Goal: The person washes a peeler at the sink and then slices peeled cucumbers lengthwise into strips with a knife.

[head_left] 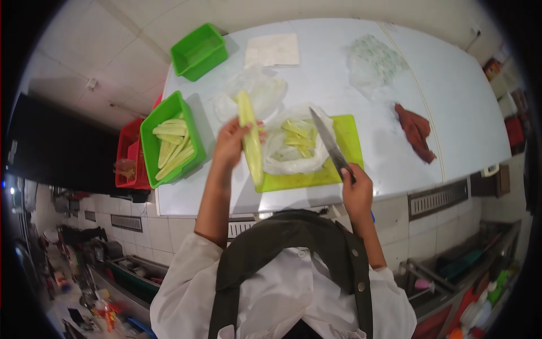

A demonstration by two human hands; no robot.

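My left hand (pixel 230 142) is closed round a long, pale-green peeled vegetable (pixel 252 150), held upright left of the cutting board. My right hand (pixel 357 189) grips the dark handle of a kitchen knife (pixel 328 137), its blade pointing away from me and over the board's right part. Between my hands, an opened clear plastic bag (pixel 288 165) lies on the yellow-green cutting board (pixel 351 144). Strips of yellow-green peel (pixel 299 138) sit inside the bag. To the left, a green basin (pixel 193 127) holds several more long pale vegetables (pixel 176 148).
A second green basin (pixel 197 52) stands at the table's far left, near a folded white cloth (pixel 272 50). Clear plastic (pixel 257 90) lies behind the board. Toward the right are another plastic bag (pixel 372 59) and a brown cloth (pixel 415 133). Red containers (pixel 129 152) flank the left edge.
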